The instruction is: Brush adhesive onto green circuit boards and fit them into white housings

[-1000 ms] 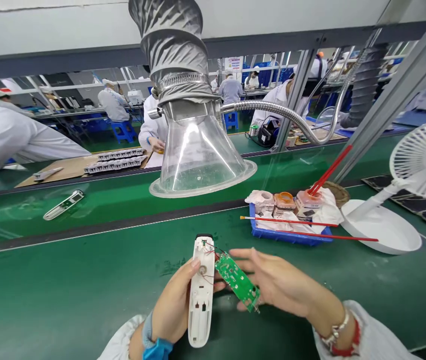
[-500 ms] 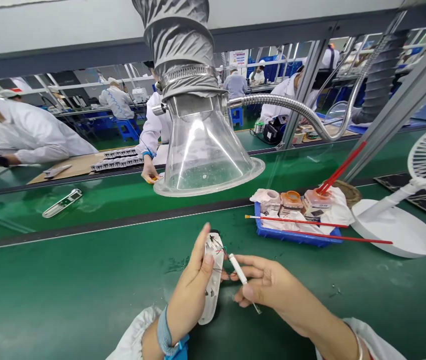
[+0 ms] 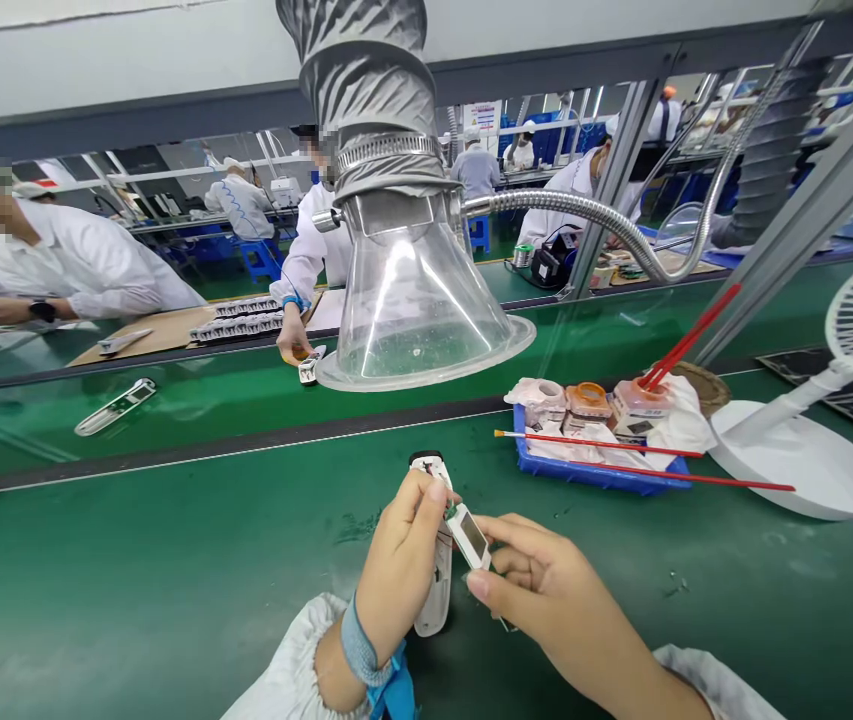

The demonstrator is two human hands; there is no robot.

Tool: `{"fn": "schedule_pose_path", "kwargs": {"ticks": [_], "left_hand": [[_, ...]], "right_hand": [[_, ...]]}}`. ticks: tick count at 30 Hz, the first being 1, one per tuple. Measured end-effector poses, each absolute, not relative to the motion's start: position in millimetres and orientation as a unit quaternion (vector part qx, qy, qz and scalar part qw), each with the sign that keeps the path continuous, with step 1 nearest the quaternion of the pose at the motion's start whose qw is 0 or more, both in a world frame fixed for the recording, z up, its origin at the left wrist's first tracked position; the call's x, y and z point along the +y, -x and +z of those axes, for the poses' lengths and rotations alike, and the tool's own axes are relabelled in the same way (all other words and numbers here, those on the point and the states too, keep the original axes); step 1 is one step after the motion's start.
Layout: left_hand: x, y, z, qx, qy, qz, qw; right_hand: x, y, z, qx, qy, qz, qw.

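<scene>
My left hand (image 3: 400,565) is closed around a long white plastic housing (image 3: 435,598), held upright on its edge over the green mat. My right hand (image 3: 538,585) pinches a small circuit board (image 3: 470,537) with a grey display face, joined to the housing by thin wires. The board sits tilted against the housing's upper half, between the two hands. A blue wrist strap (image 3: 373,665) is on my left wrist.
A clear fume hood (image 3: 418,300) on a grey duct hangs over the conveyor belt (image 3: 171,410). A blue tray (image 3: 591,470) with tape rolls and red sticks (image 3: 598,445) lies right, beside a white fan (image 3: 808,460). Another housing (image 3: 115,406) rides the belt. Workers in white sit opposite.
The board has turned from its green side to its display face and moved in against the housing. My left hand has rolled the housing onto its edge. A co-worker's hand reached onto the belt.
</scene>
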State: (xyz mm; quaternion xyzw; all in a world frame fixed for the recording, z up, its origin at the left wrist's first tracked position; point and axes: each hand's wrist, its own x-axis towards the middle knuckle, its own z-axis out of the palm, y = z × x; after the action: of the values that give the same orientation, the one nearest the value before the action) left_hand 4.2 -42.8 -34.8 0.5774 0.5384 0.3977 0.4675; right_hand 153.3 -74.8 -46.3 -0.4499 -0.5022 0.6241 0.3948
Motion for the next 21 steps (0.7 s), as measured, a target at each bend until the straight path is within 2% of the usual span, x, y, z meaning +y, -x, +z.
{"fn": "schedule_pose_path", "kwargs": {"ticks": [5,12,21], "left_hand": [[-41.7,-5.4,-35.8,0.512,-0.534,0.408,0.534],[-43.7,-9.0,-35.3,0.463,-0.451,0.425,0.633],[-44.1,-11.7,-40.5,0.488,-0.549,0.386,0.558]], "right_hand": [[-77.1,-156.1,-45.2,-0.539,0.481,0.583,0.372],[-79.1,-152.5,-49.5,-0.545,0.491,0.550,0.399],[-83.4,-150.6,-47.1,-0.609,0.521,0.441,0.405]]}}
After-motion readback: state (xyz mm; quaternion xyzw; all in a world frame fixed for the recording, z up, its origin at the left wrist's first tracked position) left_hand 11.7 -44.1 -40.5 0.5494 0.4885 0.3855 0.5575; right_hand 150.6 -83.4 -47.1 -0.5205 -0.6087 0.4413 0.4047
